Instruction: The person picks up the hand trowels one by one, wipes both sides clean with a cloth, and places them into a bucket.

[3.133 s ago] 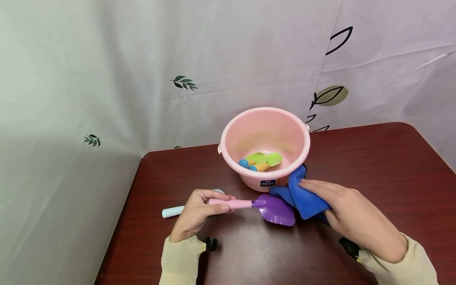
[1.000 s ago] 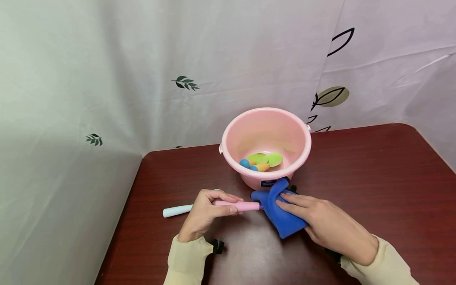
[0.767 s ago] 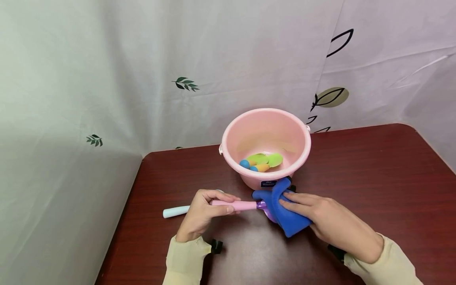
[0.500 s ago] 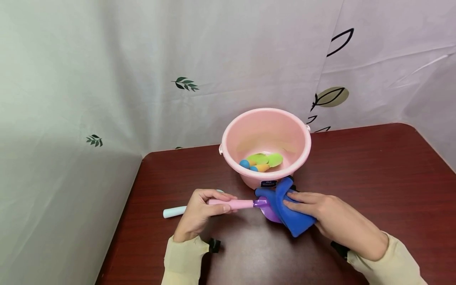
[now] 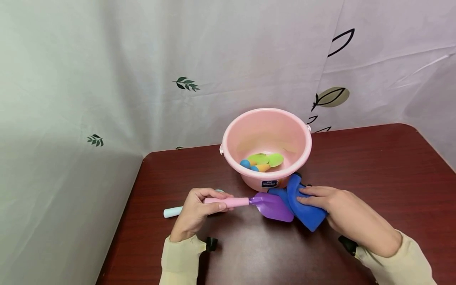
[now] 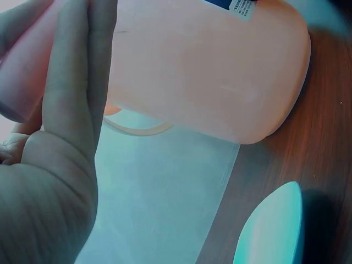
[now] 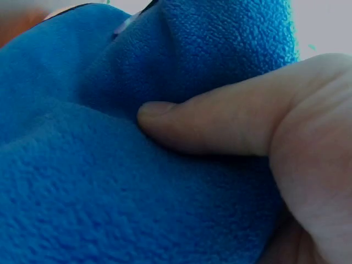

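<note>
My left hand [image 5: 192,215] pinches the pink handle of a toy shovel [image 5: 273,208] between thumb and fingers. Its purple blade points right, in front of the bucket. A folded blue cloth [image 5: 309,211] is gripped by my right hand [image 5: 356,215], its left edge at the blade's far right side. In the right wrist view the thumb presses into the fuzzy cloth [image 7: 110,176], and the other fingers are hidden. The left wrist view shows the pink handle [image 6: 27,77] tucked behind the fingers.
A pink bucket [image 5: 267,132] stands behind the hands with two small green-bladed shovels [image 5: 275,160] inside. A pale blue handle [image 5: 172,212] lies on the dark red table [image 5: 374,166], partly behind the left hand. A light patterned curtain [image 5: 249,59] hangs along the back and left.
About a second ago the cloth covered the purple blade. My right hand has since drawn it to the right, baring the blade, while the left hand with the shovel shifted slightly left.
</note>
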`<state>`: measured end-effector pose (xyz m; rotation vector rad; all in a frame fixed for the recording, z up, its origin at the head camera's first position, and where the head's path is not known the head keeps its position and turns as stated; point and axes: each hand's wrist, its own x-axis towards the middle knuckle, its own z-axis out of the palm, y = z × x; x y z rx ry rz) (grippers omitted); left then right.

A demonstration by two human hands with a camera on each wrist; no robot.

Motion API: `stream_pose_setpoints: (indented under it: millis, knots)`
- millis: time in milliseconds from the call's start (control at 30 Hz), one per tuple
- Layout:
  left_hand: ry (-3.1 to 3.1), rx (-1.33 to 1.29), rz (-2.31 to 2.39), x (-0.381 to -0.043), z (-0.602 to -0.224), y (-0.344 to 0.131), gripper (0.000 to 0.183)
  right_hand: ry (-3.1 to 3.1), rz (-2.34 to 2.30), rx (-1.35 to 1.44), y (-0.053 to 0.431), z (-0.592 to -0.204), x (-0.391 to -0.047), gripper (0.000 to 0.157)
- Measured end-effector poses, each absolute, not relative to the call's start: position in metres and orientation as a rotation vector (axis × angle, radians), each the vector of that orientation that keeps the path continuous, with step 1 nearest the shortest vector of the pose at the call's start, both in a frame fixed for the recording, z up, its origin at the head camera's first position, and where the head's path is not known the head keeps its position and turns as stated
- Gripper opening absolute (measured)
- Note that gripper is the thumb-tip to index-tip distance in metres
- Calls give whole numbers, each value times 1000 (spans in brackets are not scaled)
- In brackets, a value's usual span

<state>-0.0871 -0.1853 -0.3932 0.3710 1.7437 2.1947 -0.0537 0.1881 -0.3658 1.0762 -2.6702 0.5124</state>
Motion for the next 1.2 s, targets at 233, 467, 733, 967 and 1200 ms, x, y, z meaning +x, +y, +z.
stream_pose_setpoints:
  millis: [233, 467, 733, 967, 1200]
  knots:
    - [1823, 385, 2114, -83, -388, -199, 22, -2607, 543, 1035, 190, -367, -53, 64]
    - [2087, 401, 1885, -76, -368, -221, 29, -2616, 561, 1004, 192, -367, -52, 62]
    - [2402, 210, 1701, -71, -329, -239, 24, -2619, 557, 971, 200, -366, -52, 57]
    - [2756, -32, 1568, -69, -286, -247, 25, -2627, 558, 957, 200, -365, -53, 53]
    - [2837, -166, 1930, -74, -247, -238, 20, -2623, 565, 965, 200, -364, -54, 55]
